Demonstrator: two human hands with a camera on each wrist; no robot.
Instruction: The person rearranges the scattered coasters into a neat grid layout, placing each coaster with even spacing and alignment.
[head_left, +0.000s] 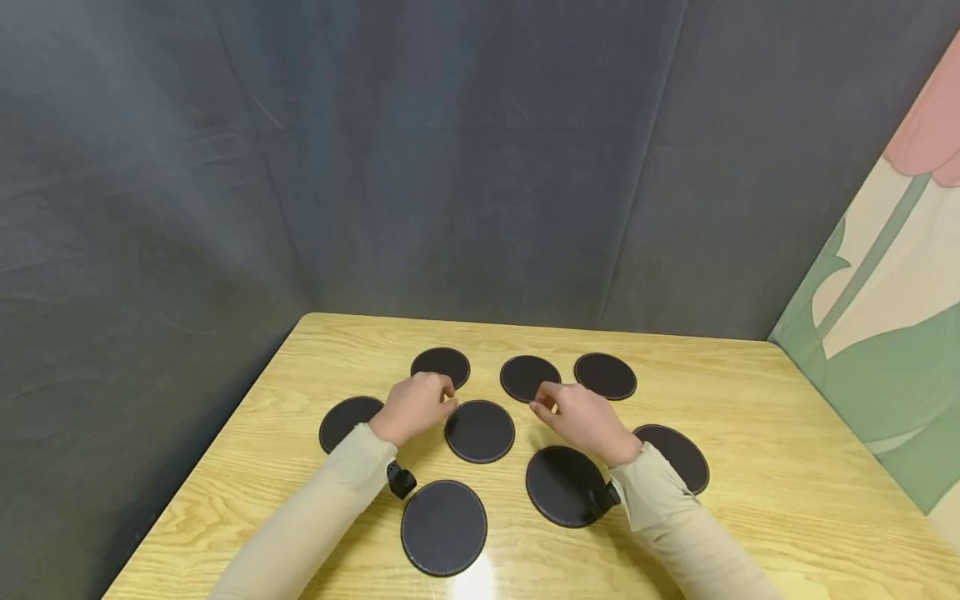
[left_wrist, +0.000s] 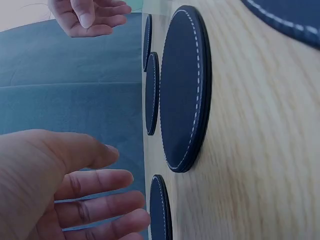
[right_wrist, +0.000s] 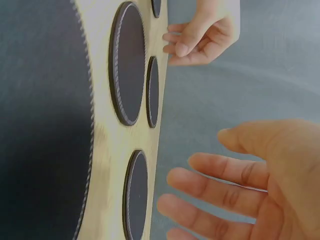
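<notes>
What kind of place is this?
Probably an indoor corner set up for tabletop work, though I can't be sure: there's a wooden table, dark cloth hanging behind it, and a big flower picture on the right.

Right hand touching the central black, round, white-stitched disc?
Apart. The head view shows bare pale wooden tabletop between the right hand and the central black disc.

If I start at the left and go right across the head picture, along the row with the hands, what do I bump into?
Leftmost black coaster, left hand, middle black coaster, right hand, rightmost black coaster, flower-patterned backdrop.
</notes>
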